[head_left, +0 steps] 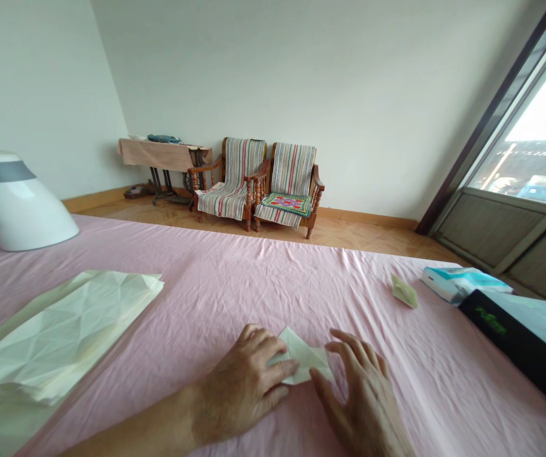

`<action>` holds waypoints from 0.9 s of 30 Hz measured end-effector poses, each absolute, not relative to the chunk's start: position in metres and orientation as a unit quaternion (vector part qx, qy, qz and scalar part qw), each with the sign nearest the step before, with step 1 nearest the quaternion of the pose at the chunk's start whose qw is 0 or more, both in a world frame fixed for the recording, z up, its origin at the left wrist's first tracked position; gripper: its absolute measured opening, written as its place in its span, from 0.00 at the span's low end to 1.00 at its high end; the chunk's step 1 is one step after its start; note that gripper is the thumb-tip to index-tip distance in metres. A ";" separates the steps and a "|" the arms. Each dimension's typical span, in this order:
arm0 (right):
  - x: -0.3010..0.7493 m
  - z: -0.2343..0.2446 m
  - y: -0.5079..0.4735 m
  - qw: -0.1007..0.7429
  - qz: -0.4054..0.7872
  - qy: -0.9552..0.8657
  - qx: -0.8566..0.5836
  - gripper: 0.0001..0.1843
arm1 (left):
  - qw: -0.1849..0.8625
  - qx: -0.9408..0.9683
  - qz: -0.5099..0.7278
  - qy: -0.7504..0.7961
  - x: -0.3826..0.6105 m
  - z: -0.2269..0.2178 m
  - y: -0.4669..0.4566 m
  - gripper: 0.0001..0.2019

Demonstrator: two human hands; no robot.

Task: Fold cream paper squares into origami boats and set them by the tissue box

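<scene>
Pale green folded paper (304,360), one corner pointed, lies on pink cloth (235,282)

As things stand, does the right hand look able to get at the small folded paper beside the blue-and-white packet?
Probably yes: only pink cloth seems to lie between the right hand and the small folded paper; the packet sits to its right.

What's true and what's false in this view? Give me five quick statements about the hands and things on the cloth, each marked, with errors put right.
1. The left hand touches the folded paper. True.
2. The right hand is clenched in a fist. False: its thumb and fingers are apart.
3. The creased sheets lie left of both hands. True.
4. The cloth is dark green. False: it is pink.
5. The white jug stands on the left. True.
</scene>
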State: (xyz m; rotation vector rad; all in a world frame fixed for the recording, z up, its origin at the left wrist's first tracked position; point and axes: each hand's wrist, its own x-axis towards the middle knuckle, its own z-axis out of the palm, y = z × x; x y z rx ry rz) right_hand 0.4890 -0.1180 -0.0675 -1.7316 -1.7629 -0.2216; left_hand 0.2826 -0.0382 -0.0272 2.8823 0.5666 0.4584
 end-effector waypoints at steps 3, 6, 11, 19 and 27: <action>0.498 -0.078 -0.113 0.303 -0.090 -0.669 -0.673 0.19 | 0.077 0.970 0.147 0.179 0.282 -0.026 -0.039 0.15; 0.505 -0.089 -0.108 0.286 -0.055 -0.676 -0.677 0.19 | 0.073 0.971 0.139 0.180 0.281 -0.026 -0.039 0.17; 0.502 -0.087 -0.106 0.299 -0.012 -0.653 -0.696 0.16 | 0.076 0.972 0.128 0.184 0.281 -0.025 -0.040 0.17; 0.494 -0.070 -0.107 0.296 0.044 -0.618 -0.727 0.08 | 0.075 0.972 0.123 0.187 0.282 -0.025 -0.040 0.18; 0.498 -0.073 -0.106 0.320 0.064 -0.626 -0.708 0.08 | 0.075 0.970 0.130 0.190 0.282 -0.028 -0.040 0.18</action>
